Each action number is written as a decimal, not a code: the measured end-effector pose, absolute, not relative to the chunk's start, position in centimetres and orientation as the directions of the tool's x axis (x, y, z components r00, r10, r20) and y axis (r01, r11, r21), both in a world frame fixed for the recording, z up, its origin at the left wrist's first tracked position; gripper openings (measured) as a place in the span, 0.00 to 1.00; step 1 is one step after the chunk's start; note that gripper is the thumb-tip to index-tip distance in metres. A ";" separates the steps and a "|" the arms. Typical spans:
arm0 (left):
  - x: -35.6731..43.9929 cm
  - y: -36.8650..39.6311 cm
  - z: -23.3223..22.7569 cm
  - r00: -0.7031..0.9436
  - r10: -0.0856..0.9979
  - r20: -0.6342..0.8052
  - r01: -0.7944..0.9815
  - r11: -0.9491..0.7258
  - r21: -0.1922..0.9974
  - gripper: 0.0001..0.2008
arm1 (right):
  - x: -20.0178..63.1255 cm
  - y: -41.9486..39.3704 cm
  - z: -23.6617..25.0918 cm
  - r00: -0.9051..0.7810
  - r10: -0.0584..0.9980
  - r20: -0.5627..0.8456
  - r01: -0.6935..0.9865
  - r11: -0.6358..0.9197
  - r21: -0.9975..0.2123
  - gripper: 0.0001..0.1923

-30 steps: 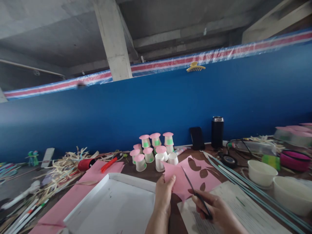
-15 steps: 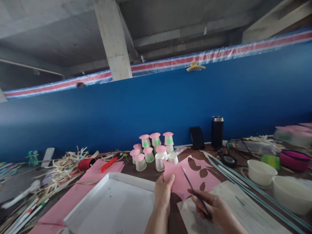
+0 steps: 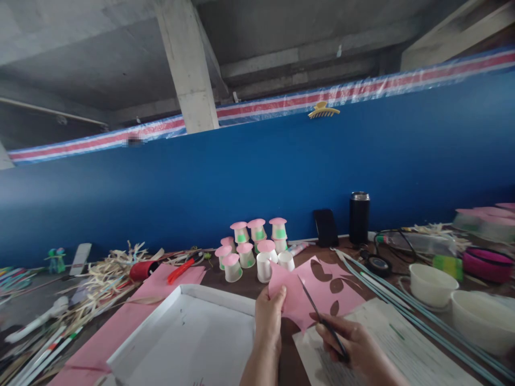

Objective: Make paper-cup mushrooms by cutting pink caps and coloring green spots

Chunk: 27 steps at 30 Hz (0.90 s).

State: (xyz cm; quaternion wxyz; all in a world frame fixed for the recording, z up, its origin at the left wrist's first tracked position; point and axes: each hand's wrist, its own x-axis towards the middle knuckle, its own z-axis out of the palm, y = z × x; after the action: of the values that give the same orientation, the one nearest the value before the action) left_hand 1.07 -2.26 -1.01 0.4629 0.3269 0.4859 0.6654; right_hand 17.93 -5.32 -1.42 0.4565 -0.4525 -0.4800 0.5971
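My left hand [image 3: 270, 313] pinches a piece of pink paper [image 3: 290, 287] by its left edge, thumb on top. Dark-handled scissors [image 3: 332, 333] are in my right hand [image 3: 346, 336], their blades reaching up and left over the same pink paper. Another pink sheet [image 3: 350, 294] with several cut-out holes lies on the table behind; where the two papers part is hard to tell. Beyond my hands stand several upturned paper cups [image 3: 246, 256] with pink discs on their bases, and plain white cups [image 3: 264, 267] beside them.
A white box lid [image 3: 217, 327] lies left of my hands over pink paper [image 3: 120, 316]. Right are a printed sheet [image 3: 386, 327], pale blue strips [image 3: 410, 316] and white bowls [image 3: 432, 285]. A black bottle [image 3: 359, 220] stands by the blue partition [image 3: 169, 193]. Straw-like strips [image 3: 115, 273] heap at left.
Almost nothing differs. The view shifts very slightly, while both hands, the scissors and the pink paper stay nearly in place.
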 end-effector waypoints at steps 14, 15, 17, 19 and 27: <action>3.7 -3.7 0.6 -0.079 0.949 -0.304 -0.774 0.134 0.619 0.16 | 17.6 -5.4 -1.1 -0.174 0.980 -0.101 -0.135 -0.125 -0.983 0.26; 3.8 -3.7 0.5 -0.066 0.948 -0.313 -0.785 0.144 0.603 0.16 | 17.6 -5.4 -1.2 -0.174 0.979 -0.103 -0.137 -0.128 -0.982 0.26; 3.9 -3.6 0.4 -0.069 0.945 -0.321 -0.796 0.142 0.589 0.16 | 17.6 -5.3 -1.3 -0.172 0.979 -0.105 -0.146 -0.131 -0.981 0.26; 4.0 -3.6 0.4 -0.108 0.943 -0.315 -0.787 0.112 0.607 0.17 | 17.6 -5.2 -1.6 -0.180 0.979 -0.100 -0.168 -0.131 -0.977 0.26; 3.7 -3.8 0.3 -0.230 0.945 -0.233 -0.619 0.042 0.784 0.23 | 17.9 -4.9 -2.6 -0.224 0.971 -0.085 -0.238 -0.139 -0.961 0.26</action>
State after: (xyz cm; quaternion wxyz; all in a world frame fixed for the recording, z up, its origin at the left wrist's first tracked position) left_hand 3.71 -3.76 0.26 0.5890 0.1949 0.4174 0.6639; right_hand 17.91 -4.88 -2.57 0.4739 -0.4040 -0.4536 0.6375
